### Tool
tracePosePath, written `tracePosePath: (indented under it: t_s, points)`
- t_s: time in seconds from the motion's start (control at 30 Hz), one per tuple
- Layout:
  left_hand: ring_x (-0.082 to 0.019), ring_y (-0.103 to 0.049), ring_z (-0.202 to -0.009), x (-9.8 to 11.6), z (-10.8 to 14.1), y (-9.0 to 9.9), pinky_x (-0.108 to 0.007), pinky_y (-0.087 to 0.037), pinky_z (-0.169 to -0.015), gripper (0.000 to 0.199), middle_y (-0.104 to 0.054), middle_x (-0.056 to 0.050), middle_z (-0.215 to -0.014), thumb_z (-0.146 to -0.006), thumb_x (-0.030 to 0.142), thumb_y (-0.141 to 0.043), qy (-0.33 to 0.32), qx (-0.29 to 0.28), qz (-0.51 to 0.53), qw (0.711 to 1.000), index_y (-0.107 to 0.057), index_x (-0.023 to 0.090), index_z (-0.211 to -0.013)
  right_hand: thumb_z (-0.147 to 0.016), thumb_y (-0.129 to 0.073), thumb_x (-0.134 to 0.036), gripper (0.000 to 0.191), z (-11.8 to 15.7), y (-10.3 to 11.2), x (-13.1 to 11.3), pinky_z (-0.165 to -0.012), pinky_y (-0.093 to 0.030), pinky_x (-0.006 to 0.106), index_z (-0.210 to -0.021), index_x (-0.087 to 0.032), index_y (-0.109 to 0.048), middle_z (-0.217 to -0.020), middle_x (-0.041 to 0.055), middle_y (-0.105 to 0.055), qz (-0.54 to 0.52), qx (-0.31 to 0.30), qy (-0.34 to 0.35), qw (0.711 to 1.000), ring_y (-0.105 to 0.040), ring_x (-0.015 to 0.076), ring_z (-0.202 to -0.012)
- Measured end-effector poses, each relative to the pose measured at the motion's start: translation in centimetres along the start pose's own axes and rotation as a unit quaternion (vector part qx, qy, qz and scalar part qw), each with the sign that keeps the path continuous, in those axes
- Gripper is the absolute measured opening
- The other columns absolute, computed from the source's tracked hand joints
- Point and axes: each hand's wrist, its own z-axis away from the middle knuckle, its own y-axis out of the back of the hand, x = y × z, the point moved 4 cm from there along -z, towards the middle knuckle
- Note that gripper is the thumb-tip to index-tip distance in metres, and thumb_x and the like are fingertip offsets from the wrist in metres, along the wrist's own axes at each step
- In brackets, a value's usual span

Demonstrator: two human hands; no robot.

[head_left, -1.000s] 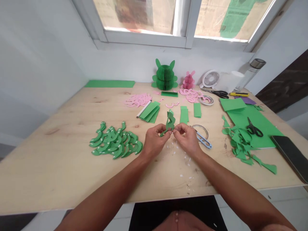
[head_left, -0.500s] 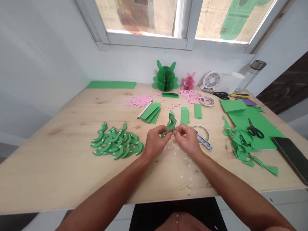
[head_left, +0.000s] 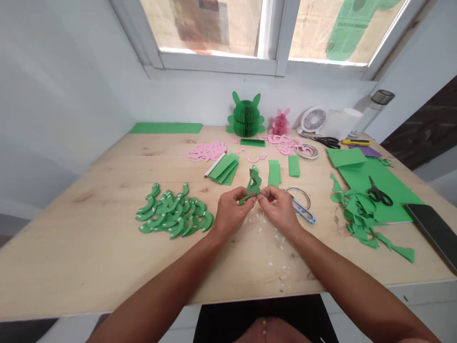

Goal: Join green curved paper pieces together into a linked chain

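My left hand pinches a curved green paper cutout between thumb and fingers, holding it up over the middle of the table. A small white patch shows at the cutout's top. My right hand is closed in a pinch at the cutout's lower right end, fingertips almost touching those of the left; any small bit between them is hidden. Left of my hands lies a pile of curved green cutouts with white strips on them. Small white scraps are scattered below my hands.
Beside my right hand lie a light-blue cutter and a tape roll. Green offcuts, black scissors and a phone are further right. Green strips, pink cutouts and a green honeycomb paper figure stand or lie behind.
Both hands keep nearly the same pinch and place on the cutout. The whole view has shifted very slightly; nothing else has visibly moved.
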Motion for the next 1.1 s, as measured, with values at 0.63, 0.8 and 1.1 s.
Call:
tracePosePath:
  t_s: [0.63, 0.8, 1.1]
  points:
    - [-0.017, -0.060, -0.071, 0.18, 0.05, 0.04, -0.026, -0.044, -0.070, 0.009, -0.068, 0.001, -0.070, -0.066, 0.025, -0.063, -0.015, 0.007, -0.013, 1.000, -0.067, 0.018, -0.070, -0.072, -0.051, -0.026, 0.012, 0.11, 0.07, -0.25, -0.058, -0.040, 0.025, -0.062, -0.020, -0.051, -0.058, -0.0019, -0.053, -0.012, 0.002, -0.002, 1.000, -0.049, 0.0135, -0.058]
    - [-0.017, -0.060, -0.072, 0.15, 0.15, -0.03, -0.025, -0.044, -0.069, 0.010, -0.068, 0.000, -0.072, -0.068, 0.024, -0.062, -0.020, 0.002, -0.027, 0.999, -0.067, 0.017, -0.073, -0.070, -0.051, -0.023, 0.009, 0.19, -0.03, -0.05, -0.058, -0.040, 0.025, -0.062, -0.020, -0.052, -0.059, -0.0018, -0.054, -0.004, 0.007, -0.001, 1.000, -0.049, 0.0132, -0.058]
    - [-0.014, -0.056, -0.063, -0.21, -0.06, 0.03, -0.024, -0.042, -0.063, 0.011, -0.063, 0.002, -0.062, -0.067, 0.025, -0.063, -0.029, 0.015, -0.037, 0.999, -0.067, 0.015, -0.069, -0.072, -0.051, -0.025, 0.012, 0.05, -0.06, 0.06, -0.059, -0.039, 0.025, -0.062, -0.019, -0.052, -0.059, -0.0018, -0.052, -0.012, 0.006, -0.005, 1.000, -0.048, 0.0127, -0.058]
